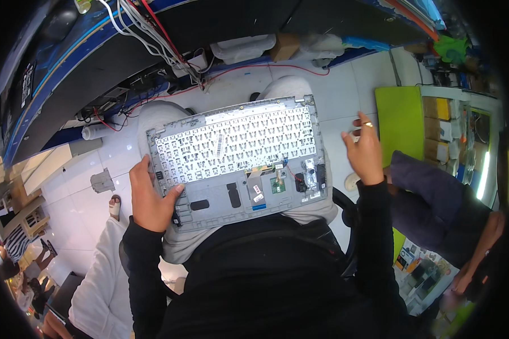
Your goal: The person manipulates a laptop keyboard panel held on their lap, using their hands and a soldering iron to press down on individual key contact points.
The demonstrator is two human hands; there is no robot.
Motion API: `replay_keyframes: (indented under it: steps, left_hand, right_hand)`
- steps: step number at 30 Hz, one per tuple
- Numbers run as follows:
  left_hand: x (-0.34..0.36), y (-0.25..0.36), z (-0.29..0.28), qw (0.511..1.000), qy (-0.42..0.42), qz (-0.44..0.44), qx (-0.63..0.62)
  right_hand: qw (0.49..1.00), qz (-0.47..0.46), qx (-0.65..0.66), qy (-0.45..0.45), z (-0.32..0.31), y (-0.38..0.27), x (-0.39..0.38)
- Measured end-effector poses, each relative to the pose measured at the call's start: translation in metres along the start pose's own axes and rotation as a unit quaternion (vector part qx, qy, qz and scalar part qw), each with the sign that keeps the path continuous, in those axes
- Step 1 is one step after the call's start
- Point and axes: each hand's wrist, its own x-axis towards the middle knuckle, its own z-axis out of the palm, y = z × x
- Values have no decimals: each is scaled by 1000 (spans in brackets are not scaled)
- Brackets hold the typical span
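The left hand (154, 195) grips the laptop panel (214, 185) by its left edge — thumb on top; the right hand (366, 155) — fingers parted — hovers beyond its right edge.

Keyboard backing (254, 138) shines bright — edges bend, black.

Looks like electronics repair stall in busy shop or market hall. Signs: opened laptop shell (206, 189), back of keyboard (237, 141) bared, lying across person's knees (288, 87); tangle of white and red cables (147, 34) by blue-edged tabletop (73, 48); plastic tub (243, 48) and cardboard box (285, 46) stowed low. On right, shelved cabinet (469, 99) with boxes (442, 109), bright light tube (483, 175). Pale tiled floor (73, 226). Other people close by, one in white clothing (99, 288), another in dark clothing (447, 209).
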Motion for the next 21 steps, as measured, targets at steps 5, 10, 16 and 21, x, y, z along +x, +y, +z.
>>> replay_keyframes:
  steps: [5, 10, 16, 21]
  left_hand:
    - [2, -42, 8, 985, -22, -89, -144]
    - [8, -44, 7, 975, -24, -114, -187]
    - [15, -36, -5, 953, -85, -161, -242]
    - [18, -50, 0, 912, -103, -118, -379]
  right_hand:
    - [964, 33, 209, -161, 20, -39, 0]
    - [936, 54, 276, -210, 26, -43, 2]
    - [914, 93, 333, -212, 29, -41, 4]
    - [872, 107, 426, -214, 30, -37, 6]
